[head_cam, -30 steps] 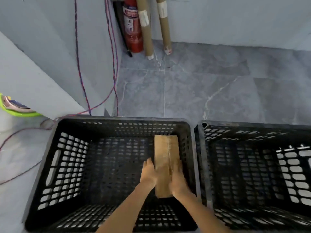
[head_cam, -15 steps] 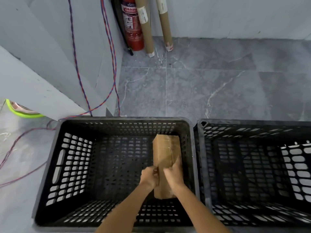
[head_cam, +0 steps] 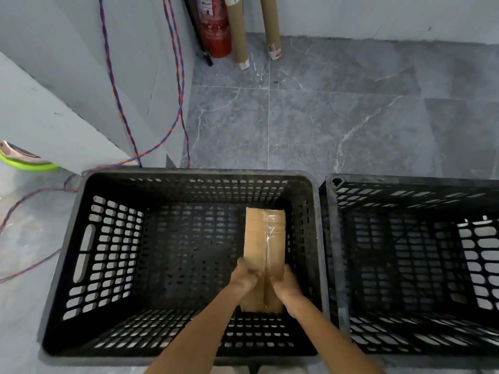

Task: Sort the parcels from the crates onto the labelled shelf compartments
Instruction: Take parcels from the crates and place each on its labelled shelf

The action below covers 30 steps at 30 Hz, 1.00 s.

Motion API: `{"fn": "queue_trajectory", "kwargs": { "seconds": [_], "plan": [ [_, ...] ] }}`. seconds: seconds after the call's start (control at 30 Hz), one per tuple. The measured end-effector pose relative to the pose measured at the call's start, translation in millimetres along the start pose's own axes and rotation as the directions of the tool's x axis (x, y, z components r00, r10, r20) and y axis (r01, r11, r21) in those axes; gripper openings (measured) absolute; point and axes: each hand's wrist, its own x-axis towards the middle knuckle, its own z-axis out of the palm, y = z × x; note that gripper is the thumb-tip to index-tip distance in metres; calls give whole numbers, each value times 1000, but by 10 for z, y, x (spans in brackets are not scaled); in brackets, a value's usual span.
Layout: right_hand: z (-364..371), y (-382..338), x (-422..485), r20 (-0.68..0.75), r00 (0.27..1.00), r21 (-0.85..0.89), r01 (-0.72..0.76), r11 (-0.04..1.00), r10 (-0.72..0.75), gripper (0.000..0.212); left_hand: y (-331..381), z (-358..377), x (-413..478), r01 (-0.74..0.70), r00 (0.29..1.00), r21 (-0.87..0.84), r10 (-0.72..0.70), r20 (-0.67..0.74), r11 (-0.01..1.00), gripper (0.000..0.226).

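A long brown cardboard parcel (head_cam: 264,238), taped down its middle, lies inside the left black crate (head_cam: 89,238) near its right wall. My left hand (head_cam: 244,279) grips the parcel's near left side. My right hand (head_cam: 287,286) grips its near right side, fingers curled over the top. Both forearms reach down into the crate from the bottom of the view. A second black crate (head_cam: 334,238) stands right beside it and shows no parcels. The shelf is out of view.
A red fire extinguisher (head_cam: 214,25) and two cardboard tubes (head_cam: 236,31) lean in the far corner. Red and blue cables (head_cam: 175,76) hang down the grey wall and trail across the floor at left. A green-rimmed object (head_cam: 24,163) pokes out at far left. Grey tiled floor lies beyond the crates.
Both hands have closed in on the parcel's near end, the right hand sliding over its top. The camera has tilted slightly, so the crates sit a little higher in view.
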Motion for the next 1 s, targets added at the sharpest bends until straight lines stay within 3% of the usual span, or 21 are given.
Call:
{"fn": "queue_trajectory", "kwargs": {
  "seconds": [0.1, 0.2, 0.33, 0.5, 0.63, 0.73, 0.87, 1.0],
  "plan": [
    [-14, -64, -186, -26, 994, -32, 109, 993, -110, 56, 7, -139, -97, -31, 992, -37, 26, -125, 999, 42],
    [-184, -233, -539, -33, 977, -42, 211, 977, -212, 59, 104, -398, -422, -82, 986, -111, 64, -152, 990, 36],
    [-479, -458, -1296, -5, 958, -69, 284, 956, -285, 58, 347, -693, -1207, -124, 987, -222, 96, -131, 967, 32],
    [-955, -856, -2576, -51, 935, 38, 352, 935, -350, 55, 875, -1050, -2583, -187, 982, -337, 170, -78, 923, 29],
    [-1629, -1512, -3674, -209, 816, 69, 561, 825, -538, 50, 1593, -1472, -3688, -267, 962, -400, 267, -57, 877, 36],
    [-2214, -2113, -4437, -273, 767, 126, 627, 768, -581, 47, 2289, -1830, -4501, -385, 920, -399, 382, -92, 832, 47],
    [-2894, -2818, -5402, -354, 673, 159, 728, 667, -650, 46, 3192, -2260, -5583, -568, 822, -336, 542, -178, 751, 53],
    [-3381, -3242, -6216, -483, 503, 73, 839, 539, -717, 48, 3789, -2578, -6527, -721, 691, -323, 675, -260, 613, 47]
  ]
}}
